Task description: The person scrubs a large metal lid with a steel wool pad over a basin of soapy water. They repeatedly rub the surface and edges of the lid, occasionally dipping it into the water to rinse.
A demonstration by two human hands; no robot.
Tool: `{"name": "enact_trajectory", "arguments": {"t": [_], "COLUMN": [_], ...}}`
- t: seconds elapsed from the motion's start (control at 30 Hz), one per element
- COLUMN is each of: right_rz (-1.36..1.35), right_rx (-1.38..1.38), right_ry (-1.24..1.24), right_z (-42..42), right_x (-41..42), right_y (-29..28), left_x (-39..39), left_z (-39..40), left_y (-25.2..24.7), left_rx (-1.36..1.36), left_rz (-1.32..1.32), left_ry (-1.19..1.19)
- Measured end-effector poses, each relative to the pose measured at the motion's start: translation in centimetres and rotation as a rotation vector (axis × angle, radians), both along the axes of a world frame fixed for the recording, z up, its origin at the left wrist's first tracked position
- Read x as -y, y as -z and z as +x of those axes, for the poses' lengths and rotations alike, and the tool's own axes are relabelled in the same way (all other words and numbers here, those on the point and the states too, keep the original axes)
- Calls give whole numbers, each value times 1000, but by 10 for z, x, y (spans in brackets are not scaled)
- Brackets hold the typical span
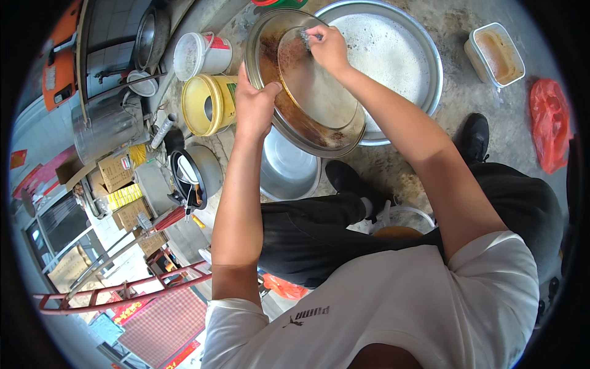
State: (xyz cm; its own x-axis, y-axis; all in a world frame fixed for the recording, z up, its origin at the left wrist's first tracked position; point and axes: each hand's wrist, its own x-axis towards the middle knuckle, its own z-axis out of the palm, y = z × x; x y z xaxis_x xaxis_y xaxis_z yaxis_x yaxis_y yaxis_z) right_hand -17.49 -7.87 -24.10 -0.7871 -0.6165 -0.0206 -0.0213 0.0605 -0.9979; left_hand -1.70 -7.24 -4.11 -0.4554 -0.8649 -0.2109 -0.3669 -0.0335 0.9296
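Note:
My left hand (257,104) grips the near left rim of a round metal pan (332,92), its thumb over the inside. The pan is tilted, and brown burnt residue coats part of its wall and base. In my right hand (328,48) is a steel wool scrubber (305,38), pressed against the inside of the pan, mostly hidden by my fingers. Partly behind the pan stands a wide metal basin (435,69) of foamy whitish water (387,60). Below the pan sits a smaller metal basin (290,166), partly covered by it.
To the left stand a white bucket (189,55), a yellow bucket (196,106) and a pot holding utensils (209,170). A plastic tub with brownish contents (500,55) and a red plastic bag (549,124) lie right. My shoes (352,184) are close to the basins. A red ladder (124,290) is lower left.

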Motion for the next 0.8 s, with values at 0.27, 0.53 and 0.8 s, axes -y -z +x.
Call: {"name": "enact_trajectory", "arguments": {"t": [0.27, 0.53, 0.8], "right_rz": [-264, 6, 593], "right_rx": [61, 60, -67], "right_ry": [-31, 12, -249], "right_z": [73, 63, -52], "right_x": [-36, -12, -3], "right_y": [-74, -63, 62], "left_x": [0, -7, -10], "left_z": [14, 5, 2], "left_y": [2, -5, -4], "left_rx": [39, -9, -20], "left_rz": [13, 55, 106], "left_ry": [-18, -58, -24]}}
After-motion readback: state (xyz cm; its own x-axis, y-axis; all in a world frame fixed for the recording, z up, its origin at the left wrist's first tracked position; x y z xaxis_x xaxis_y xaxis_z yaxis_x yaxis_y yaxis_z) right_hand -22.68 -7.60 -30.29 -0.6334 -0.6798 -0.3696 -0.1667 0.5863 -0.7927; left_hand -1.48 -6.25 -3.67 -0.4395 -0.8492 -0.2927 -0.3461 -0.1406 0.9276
